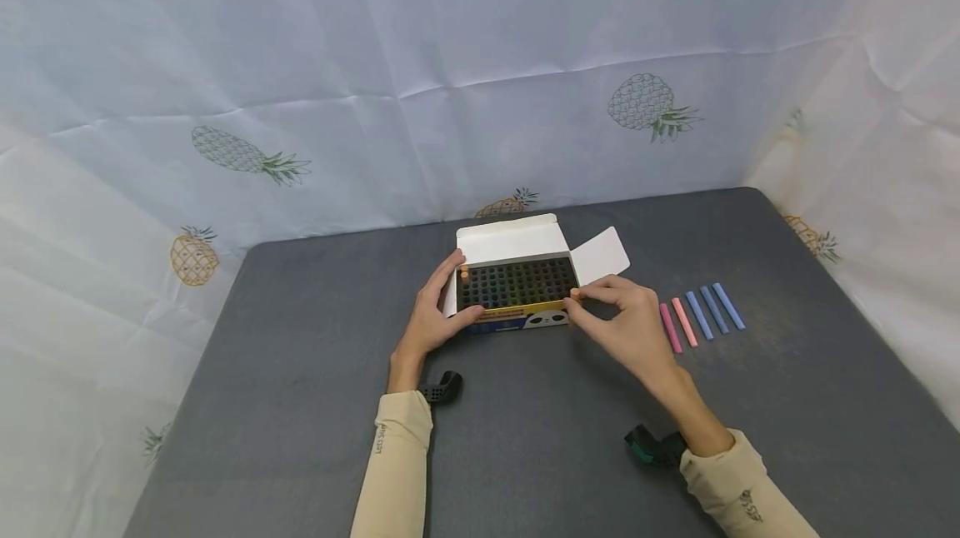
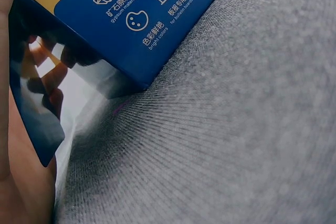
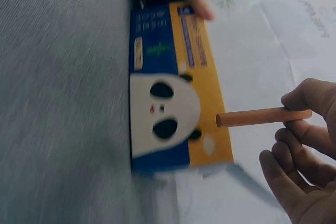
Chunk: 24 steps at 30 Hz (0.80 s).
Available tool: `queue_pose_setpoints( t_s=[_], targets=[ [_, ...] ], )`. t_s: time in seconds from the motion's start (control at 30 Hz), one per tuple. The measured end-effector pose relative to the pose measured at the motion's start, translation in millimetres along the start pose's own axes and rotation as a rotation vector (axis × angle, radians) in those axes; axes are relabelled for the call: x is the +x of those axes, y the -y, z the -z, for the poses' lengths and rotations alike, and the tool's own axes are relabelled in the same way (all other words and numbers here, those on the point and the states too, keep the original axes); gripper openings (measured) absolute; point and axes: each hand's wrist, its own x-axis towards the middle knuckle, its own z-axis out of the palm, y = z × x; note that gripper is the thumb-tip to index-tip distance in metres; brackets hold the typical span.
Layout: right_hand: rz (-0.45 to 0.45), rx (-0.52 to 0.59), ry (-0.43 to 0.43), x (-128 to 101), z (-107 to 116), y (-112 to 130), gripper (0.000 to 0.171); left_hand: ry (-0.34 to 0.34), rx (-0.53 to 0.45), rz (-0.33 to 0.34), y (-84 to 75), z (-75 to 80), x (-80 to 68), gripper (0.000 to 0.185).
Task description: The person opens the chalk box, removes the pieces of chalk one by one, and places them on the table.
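Head view: an orange chalk stick (image 1: 575,294) is pinched between the thumb and fingers of the right hand (image 1: 626,327), right at the front right corner of an open chalk box (image 1: 517,288). In the right wrist view the same stick (image 3: 262,116) juts out from the fingertips (image 3: 304,100) with its long axis pointing at the box's front face, where a panda picture (image 3: 165,114) is printed; its free end sits level with the box's top edge. The box's black grid of holes (image 1: 517,281) lies directly to the left of the stick, so the right hand is the nearer one to that corner of the box.

At the box's left end, the left hand (image 1: 435,313) curls its fingers round the side, thumb on the front edge, gripping it. The left wrist view shows only the box's blue wall (image 2: 142,19) with printed labels, held against the palm. Another orange stick end (image 1: 464,274) shows in the far left corner of the grid.

The box's white lid flap (image 1: 510,240) stands open behind it, and a side flap (image 1: 600,255) opens to its right. Well to the right of the box, five loose chalk sticks (image 1: 701,315) lie side by side on the grey counter (image 1: 300,405): two pink, three blue. Pineapple-print sheeting (image 1: 375,63) hangs behind the box.
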Motion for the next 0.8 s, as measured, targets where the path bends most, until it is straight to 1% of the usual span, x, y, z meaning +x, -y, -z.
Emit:
queue_pose_setpoints(
  t_s=[0.23,0.53,0.67,0.8],
  targets=[
    [-0.054,-0.029,-0.042,-7.9,20.4,-16.8,0.007,0.010,0.006,-0.002,-0.3,1.9,-0.8,0.083],
    [-0.066,-0.099,-0.079,-14.2,48.7,-39.2,0.008,0.018,0.000,0.016,-3.5,1.8,0.8,0.082],
    [-0.078,-0.129,-0.095,-16.0,64.7,-52.9,0.009,0.020,0.005,0.021,-3.7,2.3,1.1,0.082],
    [-0.121,-0.198,-0.095,-17.0,86.0,-68.4,0.009,0.023,0.010,0.029,-3.1,3.0,0.6,0.082]
  ],
)
